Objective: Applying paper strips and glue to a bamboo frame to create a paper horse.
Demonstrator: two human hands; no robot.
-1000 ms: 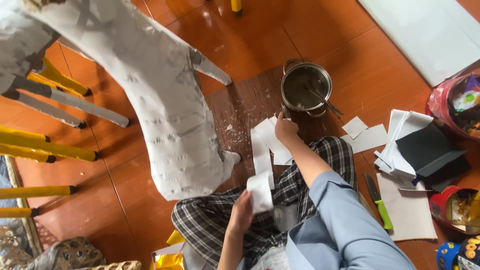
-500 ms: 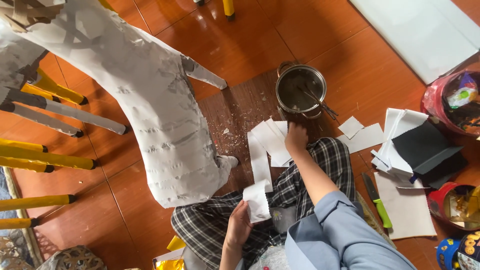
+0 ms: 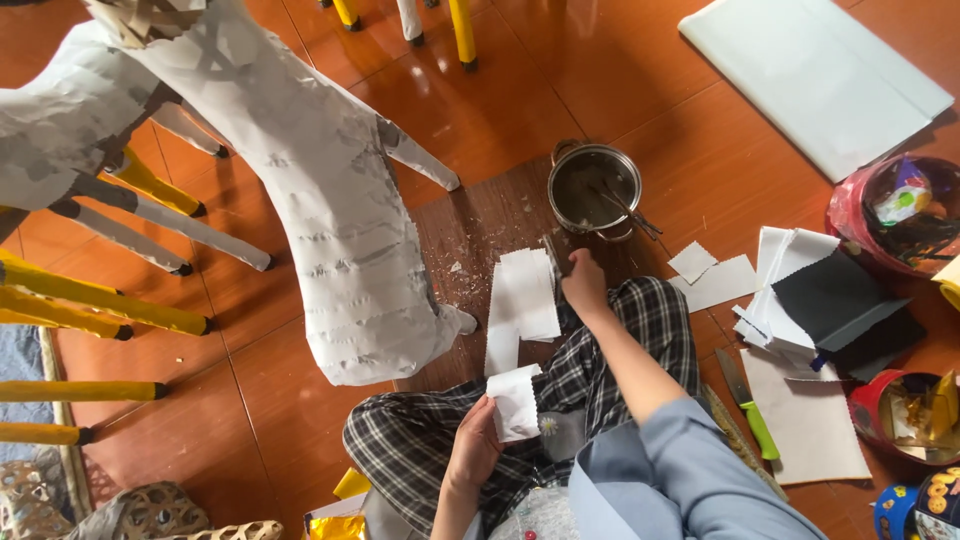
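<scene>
Your right hand (image 3: 585,285) moved from pot (image 3: 595,190) back to paper pieces (image 3: 525,300), fingers closed, on them; left hand (image 3: 475,445) kept gripping paper strip (image 3: 515,400).

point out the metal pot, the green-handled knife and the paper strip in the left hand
metal pot (image 3: 560,165), head view, on its left rim
green-handled knife (image 3: 760,432), head view, on the green handle
paper strip (image 3: 516,402), head view, middle of the sheet

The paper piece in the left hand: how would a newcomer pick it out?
Start at the big white paper-covered animal figure, then drop to the plaid-trousered lap. The left hand grips a small white paper piece; unlike the other white strips, it is lifted.
</scene>
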